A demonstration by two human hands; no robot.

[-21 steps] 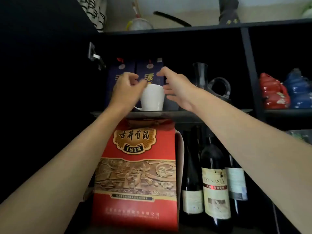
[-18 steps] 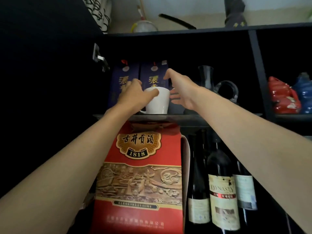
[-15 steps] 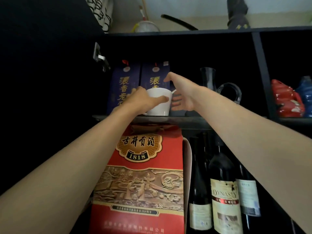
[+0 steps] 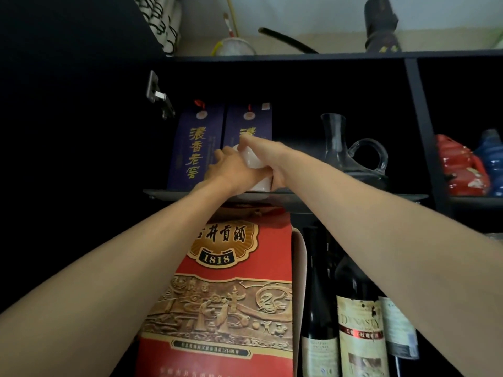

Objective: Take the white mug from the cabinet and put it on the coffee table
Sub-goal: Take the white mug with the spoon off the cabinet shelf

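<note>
Dark cabinet shelving [image 4: 299, 198] fills the view, with a red box [image 4: 234, 295] and wine bottles [image 4: 353, 317] nearest on the lower level. Above them, at the upper shelf's front edge, the left hand [image 4: 231, 170] and right hand [image 4: 268, 159] close around the mug [image 4: 254, 161] from both sides, its base at or just above the shelf. Behind stand two blue boxes [image 4: 196, 148]; a glass decanter [image 4: 351, 153] sits to the right.

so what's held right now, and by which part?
The mug, by its body: left hand wraps the left side, right hand the top and right side. It sits on the shelf.
</note>
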